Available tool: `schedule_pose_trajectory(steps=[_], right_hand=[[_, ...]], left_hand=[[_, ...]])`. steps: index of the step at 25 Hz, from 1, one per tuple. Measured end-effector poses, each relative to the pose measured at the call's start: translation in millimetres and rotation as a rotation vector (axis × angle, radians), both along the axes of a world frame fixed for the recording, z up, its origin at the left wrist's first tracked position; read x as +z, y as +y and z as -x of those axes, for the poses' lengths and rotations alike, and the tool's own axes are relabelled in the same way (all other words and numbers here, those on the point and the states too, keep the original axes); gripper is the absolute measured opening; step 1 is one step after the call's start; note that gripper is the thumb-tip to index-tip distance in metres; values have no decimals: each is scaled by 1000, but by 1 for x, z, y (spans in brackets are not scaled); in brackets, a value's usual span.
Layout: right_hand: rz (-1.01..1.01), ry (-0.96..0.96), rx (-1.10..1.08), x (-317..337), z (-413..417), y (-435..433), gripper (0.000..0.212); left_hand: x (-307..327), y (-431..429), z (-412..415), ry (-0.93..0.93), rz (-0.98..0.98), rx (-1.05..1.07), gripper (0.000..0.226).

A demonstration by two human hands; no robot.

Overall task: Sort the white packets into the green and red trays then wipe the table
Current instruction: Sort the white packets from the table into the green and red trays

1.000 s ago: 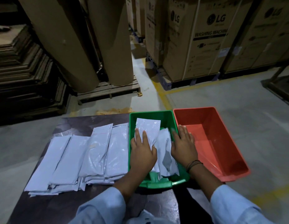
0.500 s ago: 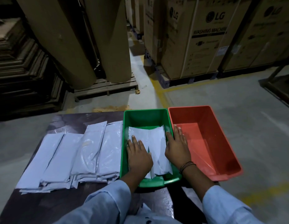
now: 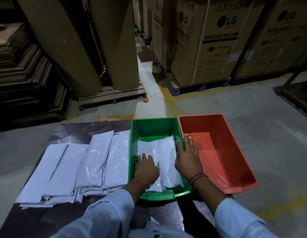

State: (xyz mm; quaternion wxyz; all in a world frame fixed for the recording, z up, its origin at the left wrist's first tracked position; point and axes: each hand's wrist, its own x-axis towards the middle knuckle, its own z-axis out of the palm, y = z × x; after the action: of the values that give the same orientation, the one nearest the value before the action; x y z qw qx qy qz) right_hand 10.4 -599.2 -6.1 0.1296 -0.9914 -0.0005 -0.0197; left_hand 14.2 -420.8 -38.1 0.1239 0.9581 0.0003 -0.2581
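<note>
Two white packets (image 3: 167, 157) lie side by side in the green tray (image 3: 153, 125). My left hand (image 3: 145, 169) presses flat on the left packet, fingers spread. My right hand (image 3: 188, 157) rests flat on the green tray's right rim beside the right packet, holding nothing. The red tray (image 3: 235, 146) stands right of the green one, touching it, with no packets in it. A spread pile of white packets (image 3: 77, 165) covers the dark table (image 3: 77, 129) to the left of the green tray.
Big cardboard rolls (image 3: 84, 48) on a wooden pallet (image 3: 113, 96) stand behind the table. Large appliance cartons (image 3: 207, 40) sit at the back right. Stacked flat cardboard (image 3: 20, 79) fills the left. The red tray overhangs the table's right edge above grey floor.
The packet that stood tilted in the green tray a second ago now lies flat. Both hands have moved down and pressed the packets level.
</note>
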Motion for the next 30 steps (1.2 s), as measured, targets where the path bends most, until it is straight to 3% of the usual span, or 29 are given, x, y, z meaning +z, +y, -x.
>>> schedule_pose_trajectory(steps=[10,21,30], right_hand=[[-11,-121,37,17,-4,38,59],[-52,-153,230,17,8,181,59],[-124,-201,420,19,6,322,52]], left_hand=[[49,39,10,-701,148,-99,51],[59,172,23,-816,160,79,46],[38,326,33,-901,258,363,44]])
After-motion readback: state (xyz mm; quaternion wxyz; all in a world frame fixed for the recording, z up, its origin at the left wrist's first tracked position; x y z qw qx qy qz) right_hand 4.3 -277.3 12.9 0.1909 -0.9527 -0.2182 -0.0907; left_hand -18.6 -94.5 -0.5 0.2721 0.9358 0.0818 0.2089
